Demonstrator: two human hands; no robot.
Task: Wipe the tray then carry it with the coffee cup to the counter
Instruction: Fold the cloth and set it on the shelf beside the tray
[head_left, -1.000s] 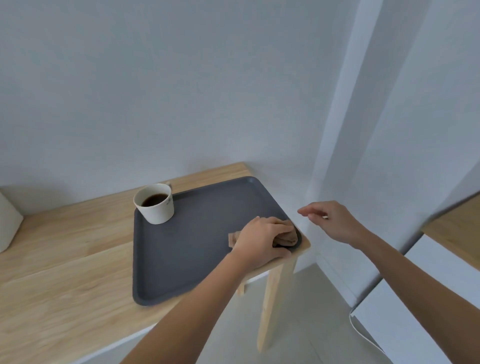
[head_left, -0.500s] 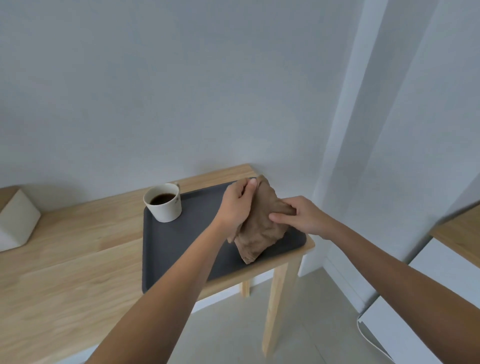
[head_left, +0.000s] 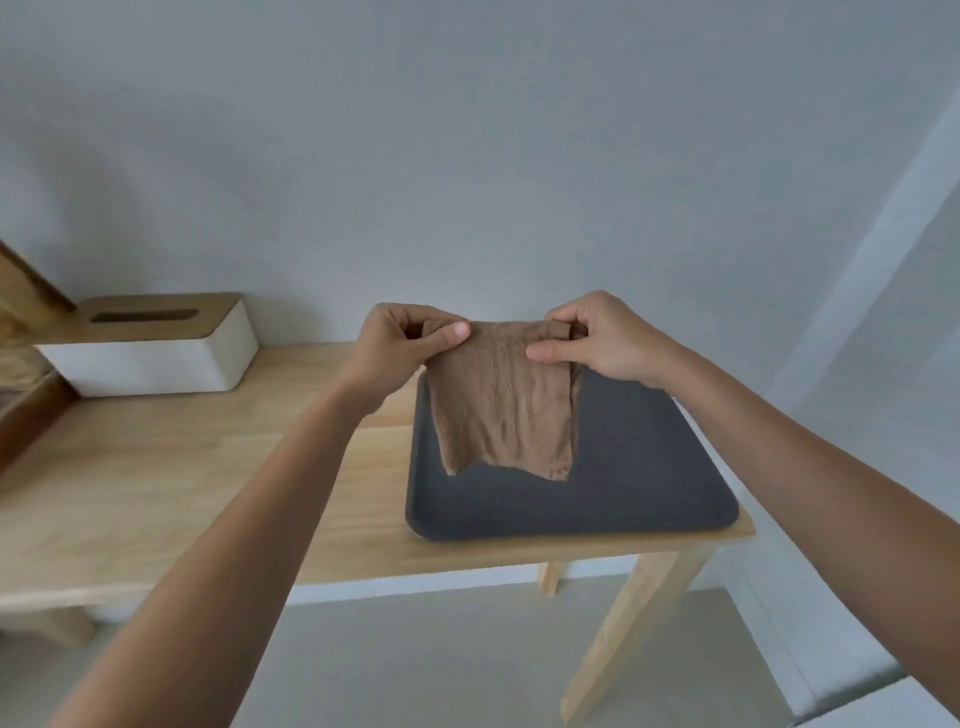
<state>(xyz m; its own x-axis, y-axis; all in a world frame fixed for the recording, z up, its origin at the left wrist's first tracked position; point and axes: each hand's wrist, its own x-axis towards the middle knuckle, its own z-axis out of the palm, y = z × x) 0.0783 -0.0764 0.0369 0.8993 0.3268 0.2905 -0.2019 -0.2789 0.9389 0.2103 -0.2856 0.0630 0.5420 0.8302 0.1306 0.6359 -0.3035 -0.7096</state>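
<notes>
A dark grey tray (head_left: 623, 467) lies on the right end of a light wooden table (head_left: 182, 483). Above its far half hangs a brown cloth (head_left: 504, 400), spread out flat. My left hand (head_left: 400, 348) pinches its top left corner and my right hand (head_left: 602, 338) pinches its top right corner. The cloth's lower edge hangs just over the tray. The coffee cup is hidden behind my hands and the cloth.
A white tissue box with a wooden lid (head_left: 150, 348) stands at the back left of the table by the wall. A dark wooden object (head_left: 26, 405) sits at the far left edge. The table's wooden leg (head_left: 623, 634) stands on a pale floor.
Both hands lifted the cloth off the tray and spread it open by its top corners. The view has shifted left, bringing the tissue box in; the cup is no longer seen.
</notes>
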